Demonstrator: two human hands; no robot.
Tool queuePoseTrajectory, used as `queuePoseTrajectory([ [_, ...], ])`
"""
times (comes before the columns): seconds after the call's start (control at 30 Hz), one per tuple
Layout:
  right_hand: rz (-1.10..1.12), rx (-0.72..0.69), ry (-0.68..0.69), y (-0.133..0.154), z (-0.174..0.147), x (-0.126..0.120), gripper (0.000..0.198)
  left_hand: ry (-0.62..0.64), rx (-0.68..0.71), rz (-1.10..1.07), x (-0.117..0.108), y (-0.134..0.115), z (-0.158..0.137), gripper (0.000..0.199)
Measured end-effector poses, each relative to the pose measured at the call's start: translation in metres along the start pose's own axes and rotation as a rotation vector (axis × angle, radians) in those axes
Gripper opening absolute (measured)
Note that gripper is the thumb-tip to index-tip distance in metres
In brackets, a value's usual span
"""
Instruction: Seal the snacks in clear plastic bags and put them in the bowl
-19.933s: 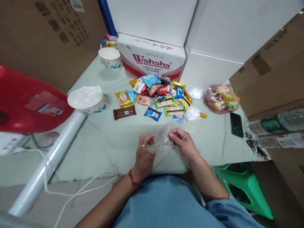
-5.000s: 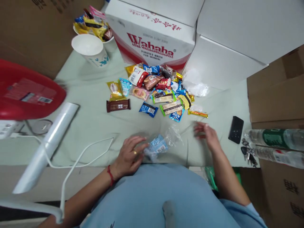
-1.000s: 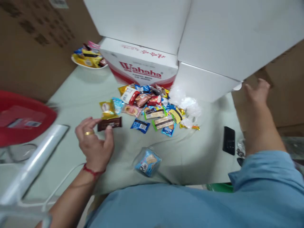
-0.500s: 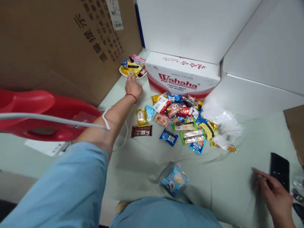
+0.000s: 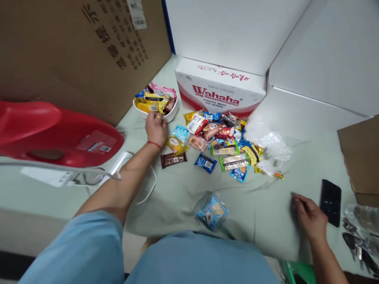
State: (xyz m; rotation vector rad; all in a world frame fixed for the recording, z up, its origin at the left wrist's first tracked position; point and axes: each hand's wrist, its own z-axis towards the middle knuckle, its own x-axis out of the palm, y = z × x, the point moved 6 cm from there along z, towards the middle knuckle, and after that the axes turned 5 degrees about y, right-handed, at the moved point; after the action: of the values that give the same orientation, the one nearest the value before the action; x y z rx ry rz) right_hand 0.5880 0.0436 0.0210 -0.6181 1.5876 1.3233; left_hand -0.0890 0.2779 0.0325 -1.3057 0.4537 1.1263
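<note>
My left hand (image 5: 156,128) grips the near rim of a white bowl (image 5: 171,114), fingers closed on its edge. Wrapped snacks (image 5: 155,100) in yellow, pink and blue fill the bowl. Just right of that hand lies a loose pile of packaged snacks (image 5: 217,136), with a dark brown bar (image 5: 174,159) and a blue packet (image 5: 205,162) at its near side. On the right, my right hand (image 5: 310,217) is low over the cloth beside a black phone (image 5: 331,202). Its fingers are drawn together; whatever they may hold is hidden.
A Wahaha carton (image 5: 220,88) stands behind the pile, with crumpled clear plastic (image 5: 269,144) at its right. A light-blue snack bag (image 5: 212,212) lies near my body. A red plastic object (image 5: 59,134) and a big brown box (image 5: 74,59) flank my left arm. Keys (image 5: 357,242) lie far right.
The bowl has come nearer and slightly left with my left hand at its rim. A yellow packet by the pile has shifted. The camera view has also moved; my right hand stays near the phone.
</note>
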Motion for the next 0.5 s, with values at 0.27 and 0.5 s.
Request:
queuePoseTrajectory([
  [0.27, 0.085, -0.15, -0.002, 0.011, -0.024, 0.003, 0.055, -0.158, 0.254, -0.163, -0.093, -0.088, -0.12, 0.016],
  [0.5, 0.131, -0.172, -0.028, 0.022, -0.048, 0.001, 0.046, 0.016, -0.151, -1.3, -0.06, -0.153, -0.137, 0.031],
])
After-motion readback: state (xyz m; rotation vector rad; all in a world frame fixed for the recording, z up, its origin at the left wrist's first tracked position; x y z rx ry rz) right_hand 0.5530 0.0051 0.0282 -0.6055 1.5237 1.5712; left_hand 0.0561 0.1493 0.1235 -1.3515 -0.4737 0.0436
